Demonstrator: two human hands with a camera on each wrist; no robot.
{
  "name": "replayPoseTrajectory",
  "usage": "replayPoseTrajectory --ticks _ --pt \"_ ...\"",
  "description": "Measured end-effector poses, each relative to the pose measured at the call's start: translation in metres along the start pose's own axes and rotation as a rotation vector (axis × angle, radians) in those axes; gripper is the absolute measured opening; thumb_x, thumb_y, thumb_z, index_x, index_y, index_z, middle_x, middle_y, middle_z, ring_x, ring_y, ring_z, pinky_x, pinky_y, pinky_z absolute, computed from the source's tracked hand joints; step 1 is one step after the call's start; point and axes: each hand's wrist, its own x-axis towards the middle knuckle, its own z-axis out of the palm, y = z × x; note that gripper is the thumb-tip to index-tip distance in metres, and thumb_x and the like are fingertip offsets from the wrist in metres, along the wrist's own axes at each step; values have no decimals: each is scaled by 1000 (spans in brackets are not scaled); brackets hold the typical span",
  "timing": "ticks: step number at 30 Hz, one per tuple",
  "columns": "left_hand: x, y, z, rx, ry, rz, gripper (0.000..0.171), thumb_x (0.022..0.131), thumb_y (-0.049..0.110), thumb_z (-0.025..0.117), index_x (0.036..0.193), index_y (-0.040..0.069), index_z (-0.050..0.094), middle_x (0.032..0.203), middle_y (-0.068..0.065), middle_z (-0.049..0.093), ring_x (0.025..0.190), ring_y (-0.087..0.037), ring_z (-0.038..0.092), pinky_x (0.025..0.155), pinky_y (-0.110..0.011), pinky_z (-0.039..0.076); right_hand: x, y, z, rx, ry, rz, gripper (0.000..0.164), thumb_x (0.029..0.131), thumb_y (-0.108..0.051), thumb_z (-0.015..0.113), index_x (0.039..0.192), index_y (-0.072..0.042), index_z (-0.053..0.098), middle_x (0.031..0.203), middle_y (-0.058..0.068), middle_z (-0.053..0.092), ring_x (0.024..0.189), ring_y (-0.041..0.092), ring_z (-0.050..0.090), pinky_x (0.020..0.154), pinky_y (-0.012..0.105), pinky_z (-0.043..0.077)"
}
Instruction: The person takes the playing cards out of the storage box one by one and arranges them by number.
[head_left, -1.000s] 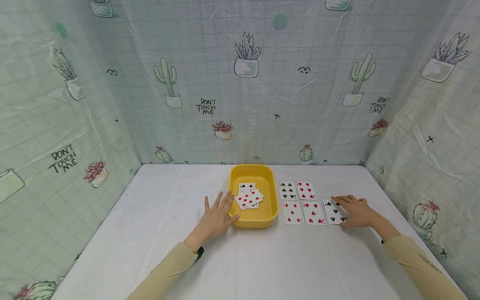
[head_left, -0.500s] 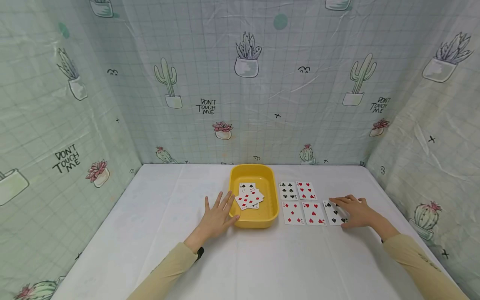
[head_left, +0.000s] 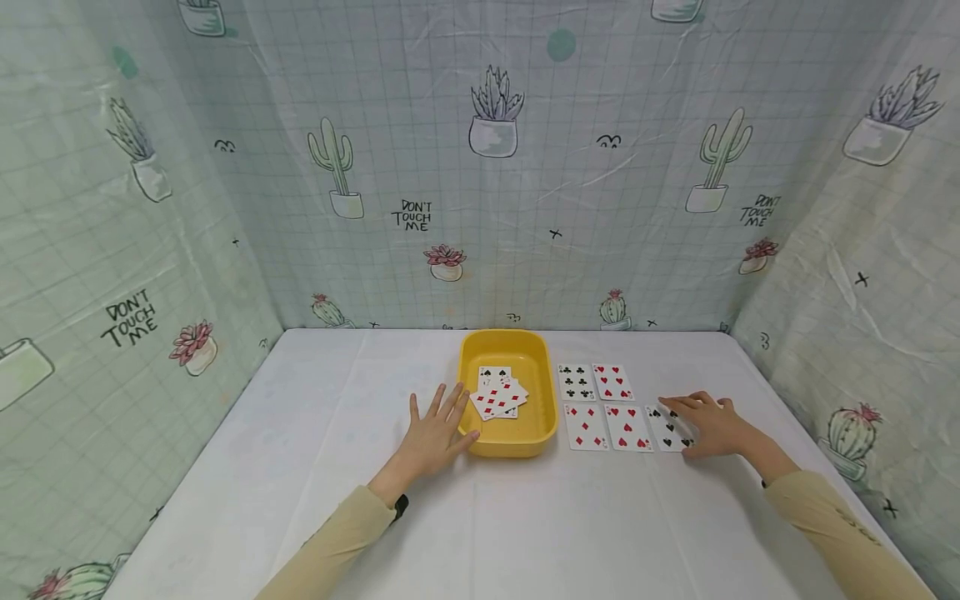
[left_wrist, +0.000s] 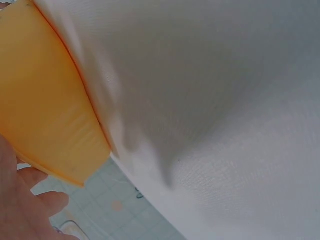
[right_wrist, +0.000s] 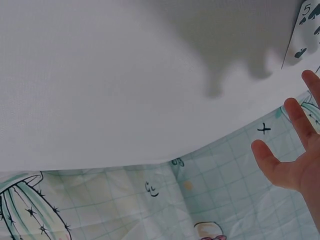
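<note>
My left hand [head_left: 435,435] lies with fingers spread along the left rim of a yellow plastic tray [head_left: 543,392], its thumb near the front rim. In the left wrist view, fingers [left_wrist: 52,202] reach past the tray's side wall [left_wrist: 45,90]. Inside the tray are loose playing cards, a diamonds card [head_left: 498,398] on top of a spades card [head_left: 493,374]. My right hand [head_left: 708,427] hovers over the five of spades [head_left: 664,431], index finger near its far edge and thumb near its front corner. The right wrist view shows that hand's other fingers [right_wrist: 298,120] stretched out beside the card.
Left of the five of spades lie a hearts card [head_left: 628,428] and a diamonds card [head_left: 585,427]. Behind them are a clubs card [head_left: 576,382] and another hearts card [head_left: 612,382]. All are face up on the white table [head_left: 570,533], with cactus-print cloth [head_left: 555,267] around it.
The five of spades has shifted very slightly toward the neighbouring hearts card, with the right hand staying over it. The left hand and the tray have stayed in place.
</note>
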Motion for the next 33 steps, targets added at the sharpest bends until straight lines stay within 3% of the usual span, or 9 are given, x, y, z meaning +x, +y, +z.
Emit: replayPoseTrajectory --ticks 9,16,23,33 --pt "-1 1 1 -5 -5 -5 72 90 56 31 144 12 15 151 -5 13 138 -33 10 100 -68 5 2 -2 -3 -26 48 -35 81 62 -32 77 132 -12 41 128 13 49 111 34 38 80 60 27" --pt "-1 3 0 -14 -13 -14 73 89 57 32 144 11 17 151 -5 13 138 -33 10 100 -68 3 11 -12 -9 -26 102 -58 74 70 -35 72 133 -12 40 129 11 49 113 30 38 83 59 27" --pt "0 3 1 4 7 -4 72 89 56 33 143 10 20 151 -6 15 138 -34 14 99 -68 6 21 -29 -16 1 181 -138 67 75 -32 68 132 -10 41 128 11 49 115 31 38 83 57 29" --pt "-1 3 1 17 -5 -9 73 89 58 31 144 11 17 151 -5 14 139 -31 10 100 -68 6 40 -54 -16 12 198 -200 63 78 -32 65 132 -8 42 129 11 49 116 30 39 88 59 29"
